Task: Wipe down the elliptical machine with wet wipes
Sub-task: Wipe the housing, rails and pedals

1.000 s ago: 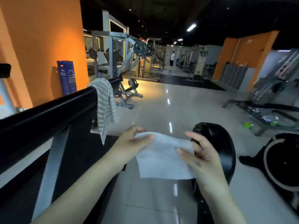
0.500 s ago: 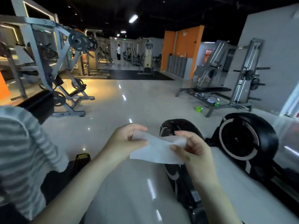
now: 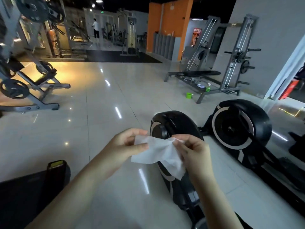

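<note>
Above the elliptical's black wheel cover [image 3: 179, 128], the left hand [image 3: 125, 146] and right hand [image 3: 193, 151] each pinch the wet wipe [image 3: 158, 151], apparently readying it for wiping.

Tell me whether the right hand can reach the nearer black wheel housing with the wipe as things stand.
Probably yes. The right hand pinches the wipe in front of the nearer wheel housing with nothing visible between. The left hand also holds the wipe.

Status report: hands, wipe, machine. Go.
Left hand and right hand both pinch the wipe, held in the air. Elliptical beneath, not yet touched. Nothing in the way.
</note>
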